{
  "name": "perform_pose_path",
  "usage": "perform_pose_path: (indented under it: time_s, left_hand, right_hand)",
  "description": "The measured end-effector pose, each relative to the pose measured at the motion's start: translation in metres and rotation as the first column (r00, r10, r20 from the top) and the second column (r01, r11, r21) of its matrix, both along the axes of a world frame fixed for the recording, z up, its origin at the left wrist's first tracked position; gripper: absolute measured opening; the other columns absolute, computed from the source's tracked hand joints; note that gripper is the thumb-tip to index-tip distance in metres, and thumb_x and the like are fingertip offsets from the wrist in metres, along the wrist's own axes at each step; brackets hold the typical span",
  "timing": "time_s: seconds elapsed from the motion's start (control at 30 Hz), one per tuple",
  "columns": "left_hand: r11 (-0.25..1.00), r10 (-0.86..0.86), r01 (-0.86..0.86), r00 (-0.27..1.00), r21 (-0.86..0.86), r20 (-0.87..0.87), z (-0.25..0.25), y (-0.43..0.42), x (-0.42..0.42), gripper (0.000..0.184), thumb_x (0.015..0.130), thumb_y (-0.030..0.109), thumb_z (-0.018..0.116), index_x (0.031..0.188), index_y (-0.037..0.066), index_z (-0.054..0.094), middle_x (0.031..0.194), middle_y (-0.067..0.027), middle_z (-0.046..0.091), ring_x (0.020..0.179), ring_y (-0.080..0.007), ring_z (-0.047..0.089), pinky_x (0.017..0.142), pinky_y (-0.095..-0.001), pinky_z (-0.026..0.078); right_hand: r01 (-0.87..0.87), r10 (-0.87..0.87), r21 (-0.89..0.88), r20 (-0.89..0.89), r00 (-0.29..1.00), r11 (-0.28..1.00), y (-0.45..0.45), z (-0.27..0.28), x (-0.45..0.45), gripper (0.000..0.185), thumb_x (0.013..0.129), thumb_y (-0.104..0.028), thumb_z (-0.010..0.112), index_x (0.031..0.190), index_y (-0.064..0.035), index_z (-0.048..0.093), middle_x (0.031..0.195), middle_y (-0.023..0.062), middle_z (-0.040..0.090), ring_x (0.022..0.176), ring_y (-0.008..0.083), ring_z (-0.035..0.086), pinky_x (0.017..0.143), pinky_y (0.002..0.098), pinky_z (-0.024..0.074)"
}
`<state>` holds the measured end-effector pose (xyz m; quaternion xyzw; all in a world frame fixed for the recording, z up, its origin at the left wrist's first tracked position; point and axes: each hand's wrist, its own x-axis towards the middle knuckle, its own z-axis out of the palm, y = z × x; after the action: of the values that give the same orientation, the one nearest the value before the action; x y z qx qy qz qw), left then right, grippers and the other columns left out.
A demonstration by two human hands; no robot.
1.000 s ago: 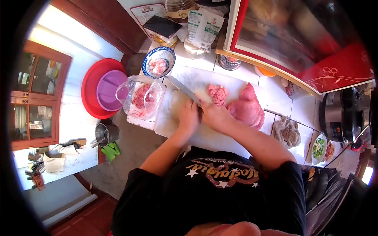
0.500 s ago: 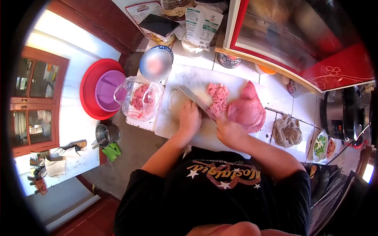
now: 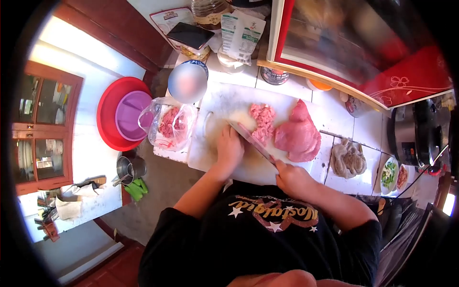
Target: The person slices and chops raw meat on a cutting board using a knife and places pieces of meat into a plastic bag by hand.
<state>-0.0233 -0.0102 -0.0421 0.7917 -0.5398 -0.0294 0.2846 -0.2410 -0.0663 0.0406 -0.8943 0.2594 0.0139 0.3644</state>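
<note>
My right hand [image 3: 292, 179] is wrapped round the handle of a long knife [image 3: 253, 141], whose blade points up and left over the white cutting board [image 3: 220, 93]. Beside the blade, my left hand [image 3: 230, 146] rests on the board with its fingers bent together; whatever is under them is hidden. Chopped meat [image 3: 262, 122] lies in a pile just right of the blade. Farther right is a large piece of raw meat [image 3: 299, 135]. A clear plastic bag [image 3: 172, 125] with more chopped meat sits left of the board.
A blue-rimmed bowl [image 3: 188, 81], partly blurred, stands behind the bag. A grey cloth [image 3: 348, 159] lies right of the board, near a plate of greens [image 3: 388, 175]. The red-framed cabinet [image 3: 382, 79] borders the back right. Nested basins [image 3: 131, 115] are at left.
The knife and my right hand have moved right and toward my body, away from my left hand's fingertips. My left hand has stayed nearly in place.
</note>
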Motion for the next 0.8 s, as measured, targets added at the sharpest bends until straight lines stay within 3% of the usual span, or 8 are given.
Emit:
perform_pose_path:
  time_s: [0.07,0.13,0.23,0.37,0.53,0.6,0.73,0.8]
  left_hand:
    - [0.999,-0.008,0.008,1.0,-0.036,0.02,0.002,0.001,0.001,0.027,0.076,0.01,0.061,0.1,-0.001,0.054,0.096,-0.0183,0.056,0.09,-0.0361,0.052,0.078,-0.0433,0.044]
    - [0.999,-0.036,0.037,0.999,-0.024,0.035,0.006,0.002,0.002,0.025,0.076,0.009,0.061,0.098,-0.001,0.054,0.097,-0.019,0.055,0.091,-0.0364,0.052,0.08,-0.043,0.044]
    - [0.995,-0.093,0.093,0.996,-0.037,0.017,0.001,0.004,0.009,0.027,0.075,0.008,0.062,0.098,-0.001,0.053,0.098,-0.0196,0.055,0.091,-0.0371,0.052,0.08,-0.0438,0.044]
    - [0.998,0.048,-0.041,0.987,0.047,-0.155,-0.005,0.005,0.004,0.027,0.074,0.006,0.061,0.099,-0.002,0.053,0.098,-0.0195,0.054,0.091,-0.0378,0.052,0.08,-0.0448,0.044]
    - [0.999,0.018,-0.018,1.0,-0.026,-0.009,-0.007,0.007,0.002,0.027,0.074,0.005,0.06,0.099,-0.002,0.053,0.099,-0.0185,0.055,0.092,-0.0376,0.052,0.078,-0.045,0.044]
    - [1.0,-0.006,0.006,1.0,-0.004,0.024,0.001,0.004,0.001,0.028,0.074,0.006,0.061,0.1,-0.002,0.053,0.098,-0.018,0.055,0.092,-0.0371,0.052,0.078,-0.0445,0.044]
    - [0.994,-0.093,0.096,0.995,-0.057,0.044,-0.001,0.008,0.002,0.027,0.074,0.007,0.062,0.099,0.0,0.055,0.095,-0.0167,0.056,0.09,-0.0355,0.053,0.077,-0.0433,0.044]
    - [0.992,-0.083,0.085,0.996,-0.092,0.027,0.001,0.007,0.005,0.025,0.075,0.008,0.062,0.097,0.0,0.055,0.095,-0.0166,0.056,0.09,-0.0355,0.052,0.076,-0.0438,0.044]
  right_hand:
    - [-0.004,0.005,0.009,-0.04,0.999,1.0,-0.01,-0.033,0.035,0.029,0.08,-0.012,0.053,0.104,0.0027,0.047,0.072,0.0255,0.06,0.063,0.0425,0.06,0.057,0.0495,0.0503]
    - [-0.014,0.016,-0.079,0.029,0.999,0.997,-0.023,-0.053,0.086,0.024,0.081,-0.015,0.051,0.098,0.003,0.048,0.074,0.0272,0.06,0.065,0.0427,0.061,0.058,0.0501,0.0502]
    - [0.004,0.015,-0.109,0.174,0.985,0.994,-0.035,-0.042,0.111,0.023,0.083,-0.016,0.05,0.095,0.0036,0.05,0.076,0.0285,0.059,0.068,0.0432,0.061,0.06,0.0516,0.049]
    - [-0.051,0.051,-0.003,0.041,0.998,0.999,-0.023,0.007,0.035,0.024,0.08,-0.011,0.052,0.1,0.0025,0.047,0.073,0.0232,0.061,0.065,0.0404,0.061,0.059,0.0486,0.0503]
    - [-0.033,0.032,0.022,0.041,0.999,0.999,-0.008,0.006,-0.007,0.025,0.078,-0.008,0.054,0.098,0.0034,0.046,0.069,0.0233,0.06,0.062,0.0418,0.06,0.057,0.05,0.0497]
    - [-0.018,0.018,0.003,-0.002,1.0,1.0,-0.012,-0.012,0.021,0.022,0.079,-0.009,0.051,0.096,0.0046,0.047,0.071,0.0244,0.061,0.064,0.0425,0.061,0.059,0.0511,0.0498]
    - [-0.066,0.066,-0.026,0.007,0.998,0.998,-0.038,-0.049,0.118,0.034,0.084,-0.015,0.049,0.113,0.0013,0.047,0.078,0.025,0.062,0.072,0.041,0.062,0.065,0.0499,0.0502]
    - [-0.07,0.073,-0.044,0.06,0.996,0.997,-0.045,-0.042,0.124,0.03,0.083,-0.014,0.049,0.108,0.0021,0.049,0.078,0.0243,0.062,0.071,0.0408,0.062,0.064,0.05,0.0499]
